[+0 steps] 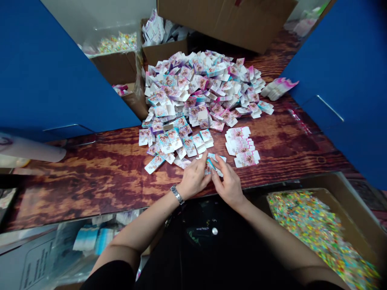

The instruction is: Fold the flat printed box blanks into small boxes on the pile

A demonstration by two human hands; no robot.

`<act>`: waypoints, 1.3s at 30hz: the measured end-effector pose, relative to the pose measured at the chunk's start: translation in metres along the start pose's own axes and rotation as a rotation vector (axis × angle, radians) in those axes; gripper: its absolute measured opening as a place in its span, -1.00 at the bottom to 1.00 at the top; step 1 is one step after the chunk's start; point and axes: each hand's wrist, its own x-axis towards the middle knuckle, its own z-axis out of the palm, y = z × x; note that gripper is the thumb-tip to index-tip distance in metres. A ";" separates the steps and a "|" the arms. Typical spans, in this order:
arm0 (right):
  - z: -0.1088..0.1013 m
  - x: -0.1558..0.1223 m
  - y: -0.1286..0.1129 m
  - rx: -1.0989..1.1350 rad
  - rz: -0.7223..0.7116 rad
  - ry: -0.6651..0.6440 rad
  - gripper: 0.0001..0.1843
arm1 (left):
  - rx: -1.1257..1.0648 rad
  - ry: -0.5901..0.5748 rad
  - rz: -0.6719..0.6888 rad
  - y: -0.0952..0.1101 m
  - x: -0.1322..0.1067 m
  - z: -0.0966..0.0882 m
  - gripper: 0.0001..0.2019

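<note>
Both my hands meet at the front edge of the wood-grain table (99, 173). My left hand (195, 176), with a metal watch (177, 195) at its wrist, grips one side of a small printed carton (208, 166) with blue edges. On the carton's other side, the fingers of my right hand (228, 183) are closed on it. The fingers hide much of the carton. Just beyond lies a heap of small folded cartons (202, 88) printed in pink, purple and blue. Several flat, unfolded carton blanks (243, 147) lie to the right of my hands.
Below the table at right is a cardboard box (356, 209) of colourful wrapped pieces (314, 229). Blue panels (347, 92) stand on both sides. Behind the heap are open boxes (166, 50) and a large carton (226, 24). A blank stack (279, 88) lies far right.
</note>
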 end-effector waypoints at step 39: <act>-0.019 0.018 0.039 0.143 0.402 -0.186 -0.83 | 0.385 -0.149 0.169 -0.012 0.001 0.007 -0.54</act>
